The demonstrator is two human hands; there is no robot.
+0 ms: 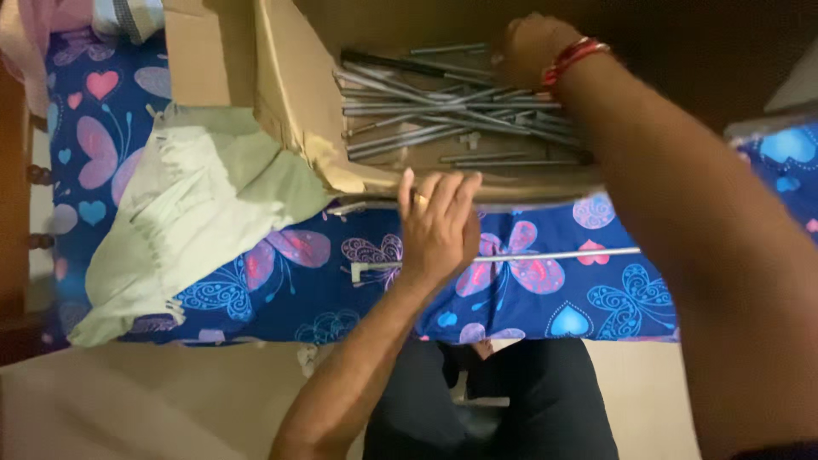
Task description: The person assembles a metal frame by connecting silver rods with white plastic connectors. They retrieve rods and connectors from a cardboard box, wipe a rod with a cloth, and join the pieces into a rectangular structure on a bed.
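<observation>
Left hand (436,223), fingers pressed together, lay on a metal rod (545,254) just before the cardboard box (298,102). Right hand (528,47) reached inside the box among rods (443,115); its finger state could not be told.

Left hand (436,226) rests palm-down on a long metal rod (545,255) lying across the butterfly-print sheet (281,298). Right hand (527,48) reaches into the cardboard box (298,94), among loose metal rods (452,115). Pale green cloth (196,213) lies left of the box.
</observation>
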